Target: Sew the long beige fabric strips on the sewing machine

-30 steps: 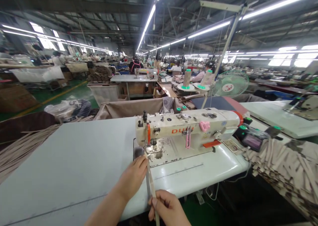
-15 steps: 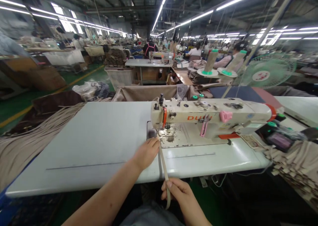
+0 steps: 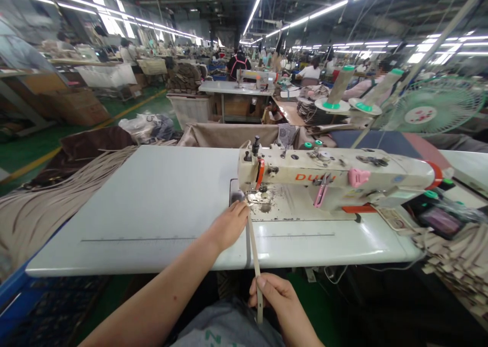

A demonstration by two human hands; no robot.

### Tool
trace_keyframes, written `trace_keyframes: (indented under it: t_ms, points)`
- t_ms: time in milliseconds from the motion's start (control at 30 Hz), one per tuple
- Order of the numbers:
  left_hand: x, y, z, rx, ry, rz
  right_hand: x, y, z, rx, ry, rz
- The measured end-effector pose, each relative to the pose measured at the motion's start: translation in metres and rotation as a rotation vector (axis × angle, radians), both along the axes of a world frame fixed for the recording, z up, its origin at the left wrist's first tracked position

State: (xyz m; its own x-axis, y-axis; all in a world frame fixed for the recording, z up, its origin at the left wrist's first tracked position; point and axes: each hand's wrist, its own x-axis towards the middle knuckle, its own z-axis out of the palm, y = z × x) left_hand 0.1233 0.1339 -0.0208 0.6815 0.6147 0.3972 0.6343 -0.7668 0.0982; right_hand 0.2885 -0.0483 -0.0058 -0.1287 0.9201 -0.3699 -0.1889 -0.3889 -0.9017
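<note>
A narrow beige fabric strap runs from the needle area of a white sewing machine down over the table's front edge. Close to the presser foot, my left hand is closed on the strap's upper part, fingertips together; its far end is hidden there. Below the table edge, my right hand pinches the strap between thumb and fingers. A short tail with a small dark mark hangs under that grip. Between both hands the strap looks fairly straight.
The white sewing table carries a printed ruler line. Long beige straps are heaped at the left, and stacked beige pieces lie at the right. Pink thread snips hang on the machine. A green fan stands behind thread cones.
The view has shifted slightly, moving the machine right and up in the picture. The strap's lower tail, curled before, now hangs straighter. Both hands keep their grips.
</note>
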Motion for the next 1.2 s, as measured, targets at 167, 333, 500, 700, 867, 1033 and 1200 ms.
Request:
trace_keyframes:
  t_ms: [167,333,500,700,867,1033,1200]
  points:
    - [0.0,0.002,-0.003,-0.013,0.012,0.002,-0.001,-0.002,-0.002,-0.013,0.026,0.007]
    - [-0.002,-0.001,0.002,-0.044,0.034,-0.016,0.0,-0.004,-0.002,-0.003,0.052,0.045]
    - [-0.003,-0.006,0.011,-0.059,0.015,-0.018,0.002,-0.001,0.0,0.08,0.041,0.11]
    - [-0.003,-0.006,0.013,-0.023,0.003,-0.018,0.003,0.007,0.01,0.274,-0.206,0.086]
    - [-0.004,-0.005,0.007,-0.044,0.002,-0.027,-0.001,0.01,0.017,0.185,-0.269,-0.014]
    - [-0.006,-0.004,0.006,-0.036,-0.013,-0.03,-0.006,0.008,0.025,0.02,-0.064,-0.004]
    - [-0.006,-0.003,0.006,-0.065,-0.04,-0.038,-0.005,0.003,0.029,-0.012,-0.05,-0.039]
